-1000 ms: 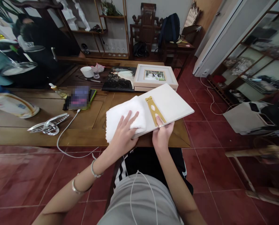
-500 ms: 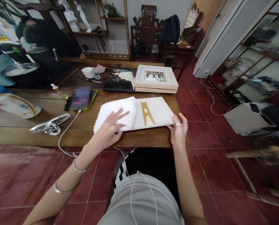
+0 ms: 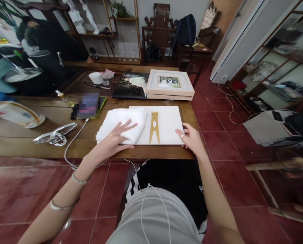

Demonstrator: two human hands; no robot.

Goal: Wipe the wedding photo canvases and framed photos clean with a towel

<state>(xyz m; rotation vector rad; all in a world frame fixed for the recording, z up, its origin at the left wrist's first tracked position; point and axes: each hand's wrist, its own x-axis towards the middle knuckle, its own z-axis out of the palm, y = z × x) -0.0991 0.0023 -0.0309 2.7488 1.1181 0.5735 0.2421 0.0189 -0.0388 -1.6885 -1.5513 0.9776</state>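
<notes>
A flat white board [image 3: 168,125] lies on the wooden table in front of me. A gold A-shaped piece [image 3: 154,127] with a small oval hole is on its face. Over the board's left part lies a folded white towel [image 3: 131,118]. My left hand [image 3: 118,135] rests on the towel, palm down with fingers spread. At the board's right edge, my right hand [image 3: 188,135] grips it near the front corner, thumb on top. The other fingertips are partly hidden at the edge.
Behind the board are a pale picture frame [image 3: 170,93] and a dark photo panel [image 3: 118,93]. To the left are a phone [image 3: 87,106] with a white cable, a silver metal item [image 3: 56,134] and a small dropper bottle [image 3: 64,98]. A white cup [image 3: 95,78] stands farther back.
The board has turned to lie squarer to the table's front edge, and its tilted right side has come down. My right hand has shifted left with it; the left hand and towel moved slightly left.
</notes>
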